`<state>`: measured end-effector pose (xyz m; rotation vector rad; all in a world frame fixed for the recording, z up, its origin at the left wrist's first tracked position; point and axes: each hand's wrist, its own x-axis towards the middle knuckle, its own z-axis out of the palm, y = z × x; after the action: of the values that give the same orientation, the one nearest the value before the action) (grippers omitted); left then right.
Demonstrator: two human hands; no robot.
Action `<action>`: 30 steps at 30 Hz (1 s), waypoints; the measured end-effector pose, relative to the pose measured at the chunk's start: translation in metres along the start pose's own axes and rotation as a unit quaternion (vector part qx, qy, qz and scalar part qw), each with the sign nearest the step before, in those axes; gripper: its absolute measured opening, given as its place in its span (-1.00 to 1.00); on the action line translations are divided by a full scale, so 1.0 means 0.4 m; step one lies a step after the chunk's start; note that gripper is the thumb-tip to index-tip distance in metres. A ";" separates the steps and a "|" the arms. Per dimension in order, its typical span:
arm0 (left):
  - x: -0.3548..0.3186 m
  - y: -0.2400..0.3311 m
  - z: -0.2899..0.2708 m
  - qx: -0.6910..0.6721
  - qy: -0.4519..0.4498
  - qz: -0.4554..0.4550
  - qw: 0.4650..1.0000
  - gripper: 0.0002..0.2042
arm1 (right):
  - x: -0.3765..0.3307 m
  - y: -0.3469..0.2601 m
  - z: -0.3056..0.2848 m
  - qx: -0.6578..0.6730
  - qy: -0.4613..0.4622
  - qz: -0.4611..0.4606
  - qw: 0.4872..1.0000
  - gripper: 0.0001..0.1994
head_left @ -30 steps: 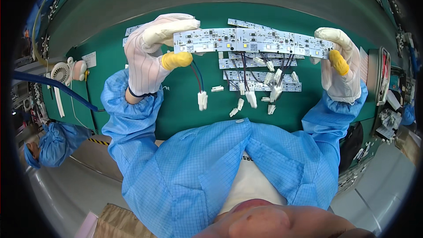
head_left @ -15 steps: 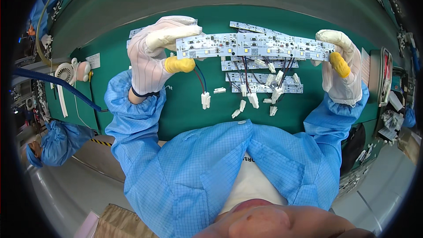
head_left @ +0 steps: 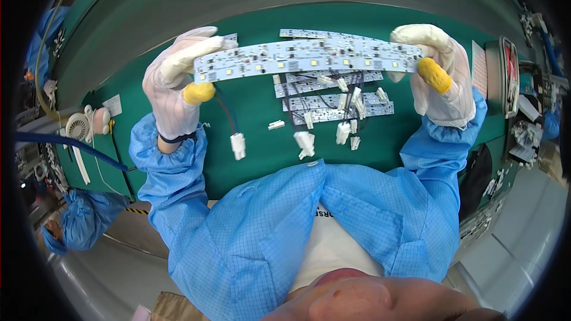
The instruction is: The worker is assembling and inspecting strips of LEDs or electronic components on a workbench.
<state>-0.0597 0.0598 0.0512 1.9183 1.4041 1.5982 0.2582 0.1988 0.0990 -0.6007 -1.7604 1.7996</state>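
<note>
A long white LED circuit board strip point(head_left: 303, 56) is held up above the work surface, stretched between my two hands and looking bowed upward in the middle. My left hand point(head_left: 172, 80), gloved in white with a yellow thumb cover, pinches its left end. The right end is pinched by my right hand point(head_left: 446, 77), gloved the same way. Red and dark wires hang from the strip by my left thumb, ending in a white connector plug point(head_left: 238, 145). Another, larger-looking white connector point(head_left: 304, 141) hangs below the middle. Behind and below lie more LED boards point(head_left: 375, 108) with wires and white connectors.
The green mat point(head_left: 238, 175) covers the table. To the left are a small white fan point(head_left: 77, 126), a blue hose point(head_left: 65, 142) and a paper slip point(head_left: 112, 105). A metal-edged container point(head_left: 508, 77) stands right. A co-worker in blue point(head_left: 89, 217) is at the far left.
Both hands have shifted left with the LED board strip, and it looks a little larger and more bowed. The view has shifted somewhat too. Both ends are still gripped.
</note>
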 end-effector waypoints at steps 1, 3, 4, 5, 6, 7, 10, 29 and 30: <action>0.003 -0.001 0.002 -0.007 -0.004 0.003 1.000 -0.43 | -0.001 -0.004 0.004 -0.003 0.008 0.001 1.000 -0.56; 0.003 0.005 -0.001 0.010 -0.007 -0.001 1.000 -0.42 | 0.001 -0.008 0.011 -0.030 0.010 0.006 0.999 -0.55; -0.004 0.002 -0.004 0.009 -0.013 -0.004 1.000 -0.42 | 0.006 0.021 -0.003 0.005 -0.010 -0.058 0.998 -0.59; -0.005 -0.002 0.002 0.000 -0.016 0.001 1.000 -0.42 | 0.000 0.010 -0.006 0.000 -0.002 -0.058 0.998 -0.59; -0.005 -0.005 0.009 0.004 0.001 0.007 1.000 -0.41 | -0.001 -0.004 -0.004 -0.017 0.001 -0.036 0.999 -0.58; -0.005 -0.007 0.015 0.008 0.018 0.012 1.000 -0.41 | -0.003 -0.014 -0.002 -0.034 0.004 -0.013 0.999 -0.57; -0.003 -0.008 0.012 0.001 0.015 -0.001 1.000 -0.43 | -0.005 -0.013 -0.005 -0.017 -0.003 -0.020 1.000 -0.62; -0.016 -0.008 0.015 -0.019 0.014 -0.021 0.999 -0.54 | -0.001 0.006 -0.005 -0.018 -0.013 -0.032 0.999 -0.65; -0.012 -0.012 0.019 -0.026 0.012 -0.017 0.999 -0.54 | -0.004 -0.004 -0.001 -0.021 -0.001 -0.043 0.999 -0.67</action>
<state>-0.0551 0.0609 0.0421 1.8410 1.3832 1.6310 0.2600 0.1980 0.1004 -0.5327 -1.8027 1.7098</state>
